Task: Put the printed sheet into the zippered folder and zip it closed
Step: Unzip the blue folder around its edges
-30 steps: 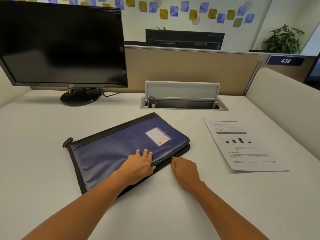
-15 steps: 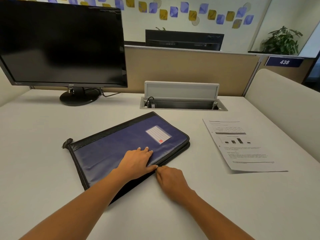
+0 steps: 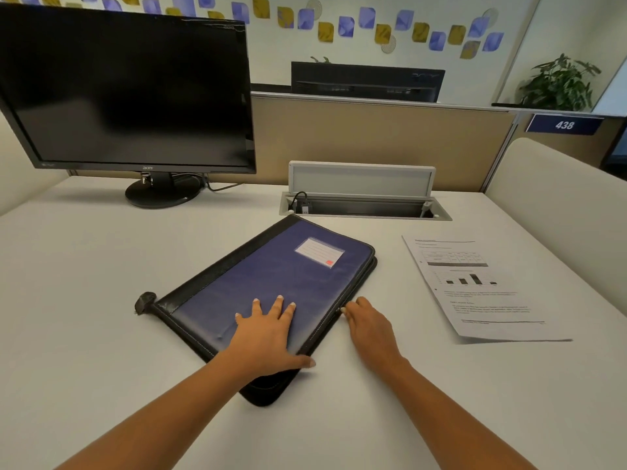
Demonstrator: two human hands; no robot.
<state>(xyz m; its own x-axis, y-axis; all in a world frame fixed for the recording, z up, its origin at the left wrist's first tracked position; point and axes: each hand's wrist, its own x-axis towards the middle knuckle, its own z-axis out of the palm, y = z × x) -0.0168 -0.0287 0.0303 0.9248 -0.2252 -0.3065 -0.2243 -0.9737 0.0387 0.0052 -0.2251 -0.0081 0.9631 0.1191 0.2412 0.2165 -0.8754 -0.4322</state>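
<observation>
While the left hand (image 3: 268, 334) presses it, the zippered folder (image 3: 271, 276) slants away rightward.

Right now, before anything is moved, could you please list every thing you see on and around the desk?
zippered folder: one, blue with black trim, desk centre
printed sheet: one, white, right of folder, not touching
monitor: one, black, back left
cable box: one, grey, lid open, behind folder
second monitor: one, black, beyond partition
plant: one, green, far right
desk: one, white
left hand: one, flat on folder
right hand: one, at folder's right edge; grip unclear
</observation>
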